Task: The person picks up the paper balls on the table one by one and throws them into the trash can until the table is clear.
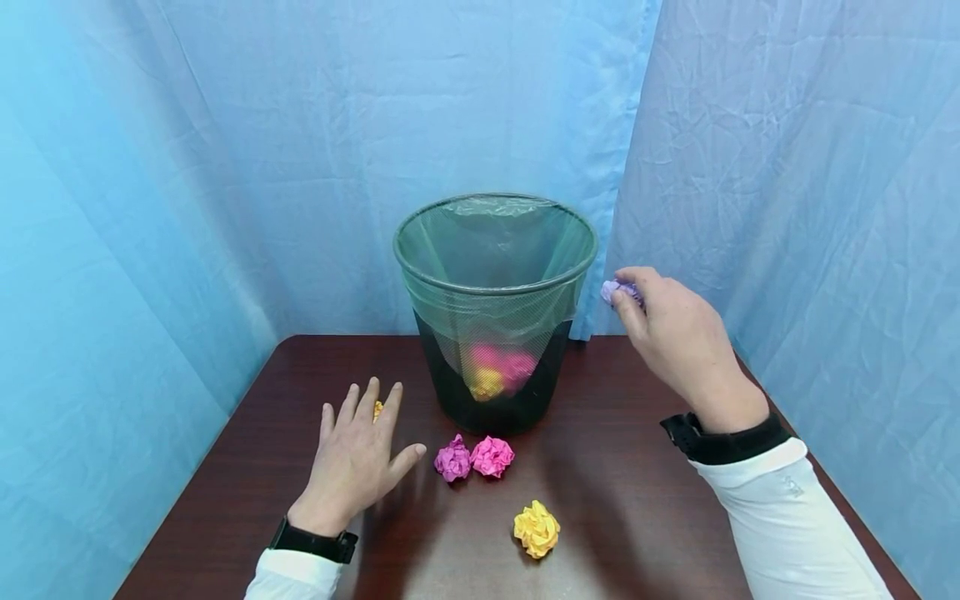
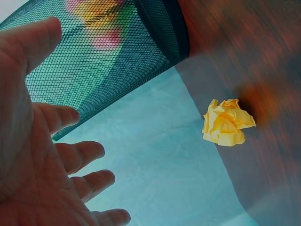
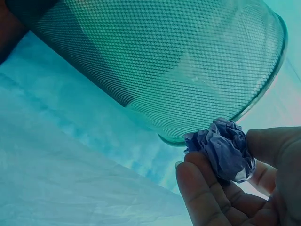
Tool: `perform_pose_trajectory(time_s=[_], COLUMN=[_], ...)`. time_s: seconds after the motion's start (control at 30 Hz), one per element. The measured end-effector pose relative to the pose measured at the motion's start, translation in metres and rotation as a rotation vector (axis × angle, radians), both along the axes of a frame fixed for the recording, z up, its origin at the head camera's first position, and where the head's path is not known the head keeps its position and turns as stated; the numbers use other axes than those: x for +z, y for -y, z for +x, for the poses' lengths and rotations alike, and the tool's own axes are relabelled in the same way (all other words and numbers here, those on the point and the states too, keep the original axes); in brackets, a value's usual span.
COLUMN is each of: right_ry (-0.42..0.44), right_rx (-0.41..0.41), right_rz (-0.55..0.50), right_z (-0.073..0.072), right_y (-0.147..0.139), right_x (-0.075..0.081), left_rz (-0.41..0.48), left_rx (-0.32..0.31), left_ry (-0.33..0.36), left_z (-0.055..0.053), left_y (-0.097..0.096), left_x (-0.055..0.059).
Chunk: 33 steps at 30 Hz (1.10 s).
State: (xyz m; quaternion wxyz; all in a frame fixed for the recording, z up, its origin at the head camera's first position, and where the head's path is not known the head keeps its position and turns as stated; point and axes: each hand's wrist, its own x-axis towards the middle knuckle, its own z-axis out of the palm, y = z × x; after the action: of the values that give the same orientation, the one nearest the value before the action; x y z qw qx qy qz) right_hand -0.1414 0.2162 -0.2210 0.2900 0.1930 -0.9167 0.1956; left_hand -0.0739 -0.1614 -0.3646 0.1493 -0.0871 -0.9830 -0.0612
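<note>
My right hand (image 1: 678, 337) pinches a crumpled lavender paper ball (image 3: 223, 149) between thumb and fingers, just right of the mesh wastebasket (image 1: 497, 291) and near rim height. My left hand (image 1: 356, 458) is spread with straight fingers over the left side of the table, holding nothing. Beyond its fingers a yellow-orange paper ball (image 2: 226, 123) lies on the table, mostly hidden by the hand in the head view. A purple paper ball (image 1: 453, 458) and a pink paper ball (image 1: 492, 457) lie side by side before the basket. Closer to me is another yellow paper ball (image 1: 536, 529).
Through the mesh, pink paper (image 1: 517, 367) and a yellow paper ball (image 1: 487, 383) show inside the lined basket. It stands at the back middle of the dark wooden table (image 1: 637, 500). Light blue curtains (image 1: 360, 125) hang behind and at both sides.
</note>
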Motion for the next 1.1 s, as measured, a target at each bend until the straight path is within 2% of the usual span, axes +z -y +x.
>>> perform_pose_trajectory(time_s=[0.2,0.53,0.97,1.1], right_ry=[-0.044,-0.168,-0.157,-0.12], right_rx=[0.014,0.044,0.062,0.056], right_rz=[-0.046,-0.077,-0.047,-0.034], right_z=[0.002,0.0,-0.015,-0.019], right_y=[0.002,0.012,0.034,0.037], right_x=[0.01,0.026,0.045,0.048], left_rz=[0.007,-0.001,0.004,0.004], left_rx=[-0.001,-0.004,-0.004,-0.005], left_ry=[0.002,-0.004,0.006,0.004], left_z=[0.0,0.0,0.0,0.0], left_y=[0.001,0.001,0.0,0.0], left_x=[0.0,0.0,0.001,0.001])
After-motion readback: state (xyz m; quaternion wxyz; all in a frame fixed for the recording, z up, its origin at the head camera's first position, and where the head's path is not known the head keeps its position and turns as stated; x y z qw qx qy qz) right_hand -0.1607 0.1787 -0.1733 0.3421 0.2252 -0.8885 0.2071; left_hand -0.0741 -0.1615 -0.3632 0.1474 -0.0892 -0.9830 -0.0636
